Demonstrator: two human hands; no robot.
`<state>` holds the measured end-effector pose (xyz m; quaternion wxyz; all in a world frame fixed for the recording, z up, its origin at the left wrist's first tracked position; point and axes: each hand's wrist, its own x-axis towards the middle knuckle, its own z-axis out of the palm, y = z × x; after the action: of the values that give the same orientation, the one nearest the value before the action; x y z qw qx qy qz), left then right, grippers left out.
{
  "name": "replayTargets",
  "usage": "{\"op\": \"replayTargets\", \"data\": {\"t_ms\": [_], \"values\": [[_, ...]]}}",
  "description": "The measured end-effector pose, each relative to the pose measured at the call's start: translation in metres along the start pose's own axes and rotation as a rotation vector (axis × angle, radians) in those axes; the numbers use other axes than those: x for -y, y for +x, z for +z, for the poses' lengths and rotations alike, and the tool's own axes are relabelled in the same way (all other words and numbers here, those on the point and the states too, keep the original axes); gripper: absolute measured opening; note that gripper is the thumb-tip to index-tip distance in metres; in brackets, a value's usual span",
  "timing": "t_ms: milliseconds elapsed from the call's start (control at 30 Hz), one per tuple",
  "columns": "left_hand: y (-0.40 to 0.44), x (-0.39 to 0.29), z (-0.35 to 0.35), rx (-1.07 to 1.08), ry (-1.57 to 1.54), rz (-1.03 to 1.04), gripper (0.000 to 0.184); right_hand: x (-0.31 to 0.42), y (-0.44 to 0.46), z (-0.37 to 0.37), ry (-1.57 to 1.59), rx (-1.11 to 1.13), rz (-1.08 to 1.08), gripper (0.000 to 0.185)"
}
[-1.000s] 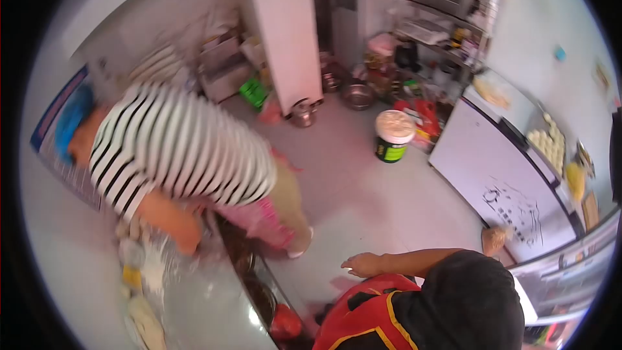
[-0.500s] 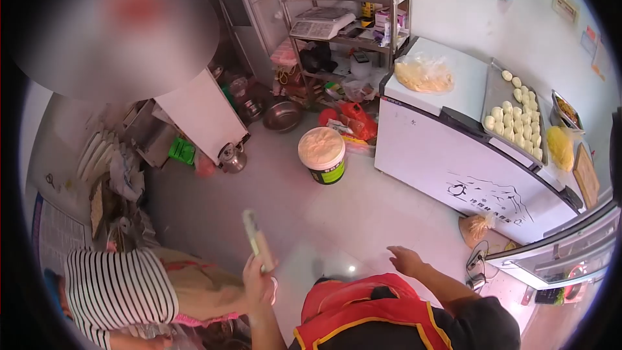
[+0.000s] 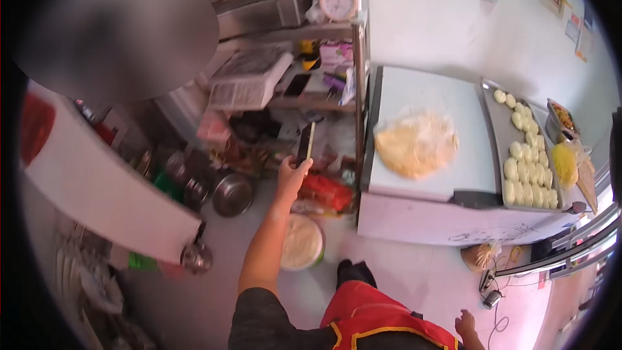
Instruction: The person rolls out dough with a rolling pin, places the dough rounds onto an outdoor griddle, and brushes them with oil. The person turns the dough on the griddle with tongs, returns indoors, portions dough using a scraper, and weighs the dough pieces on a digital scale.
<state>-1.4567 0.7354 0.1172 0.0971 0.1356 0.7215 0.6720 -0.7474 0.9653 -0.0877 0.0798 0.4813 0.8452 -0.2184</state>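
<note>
My left hand (image 3: 293, 175) reaches forward at arm's length, its fingers closed around a phone (image 3: 306, 144) with a dark face and a pale edge. The phone stands roughly upright in front of the metal shelf rack (image 3: 358, 129). Beneath my left forearm, a white tub (image 3: 302, 243) filled with something pale stands on the floor, partly covered by the arm. My right hand (image 3: 464, 322) hangs low beside my red apron (image 3: 382, 314), with its fingers apart and nothing in them.
A white chest freezer (image 3: 431, 217) on the right bears a plastic bag of dough-like food (image 3: 414, 146) and a tray (image 3: 495, 129) of pale buns. Scales (image 3: 249, 78), another phone (image 3: 298, 85) and an alarm clock (image 3: 338, 4) occupy the rack. Cables (image 3: 499, 314) trail on the floor.
I have moved toward the rack and freezer. My left hand, still holding the phone, has stretched forward toward the shelves. My right hand has dropped lower at my side. The striped-shirted person has left view.
</note>
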Motion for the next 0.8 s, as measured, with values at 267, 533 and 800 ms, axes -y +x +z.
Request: {"op": "replayTargets", "data": {"t_ms": [267, 533, 800], "values": [[0.265, -0.038, 0.059, -0.209, 0.936, 0.023, 0.058, 0.087, 0.005, -0.004, 0.075, -0.212, -0.051, 0.036], [0.336, 0.022, 0.078, -0.240, 1.116, 0.347, 0.076, 0.151, -0.037, 0.000, 0.173, -0.262, 0.136, 0.038], [0.188, 0.079, 0.063, -0.477, 0.695, 0.513, 0.054, 0.167, -0.161, 0.052, 0.369, -0.347, 0.543, 0.043]]}}
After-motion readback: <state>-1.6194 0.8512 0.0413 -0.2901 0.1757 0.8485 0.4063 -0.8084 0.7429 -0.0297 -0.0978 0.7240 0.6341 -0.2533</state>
